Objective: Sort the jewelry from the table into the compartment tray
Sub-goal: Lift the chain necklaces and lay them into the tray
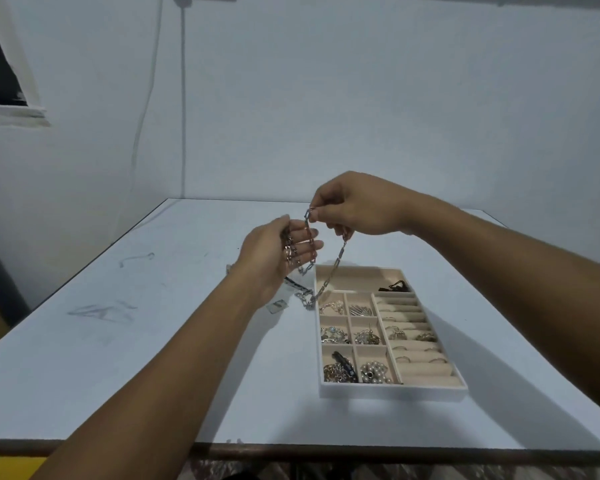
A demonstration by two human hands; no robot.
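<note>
My two bare forearms reach out over the dark near edge of the table (118, 341) and fill the foreground. My left hand (271, 258) is raised, its fingers (309, 244) held fairly straight, with loops of the chain (340, 253) draped across them. Whether my thumb pins the links I cannot tell. My right hand (354, 206) is higher and just beside it, its fingertips pinching one link at the top. From there the chain hangs down in two strands.

The lowest loop dangles at the far left corner of the compartment tray (392, 390), right at its rim. I cannot tell whether it touches the table or the rim. The tray lies on the table under my right arm. Its six small squares hold tangled metal pieces and a cluster of pearl beads (373, 372). Rings sit in the padded ring rolls (416, 341) on the right, and a black item (395, 286) lies in the long far compartment.

My left wrist covers part of some small clear packets (278, 305) lying on the table beside the tray. Grey scuff marks (101, 311) show further left. A thin cable (183, 98) runs down the wall behind, and a window (0, 64) is cut off at the upper left. The pieces in the squares are too small and blurred to name one by one.
</note>
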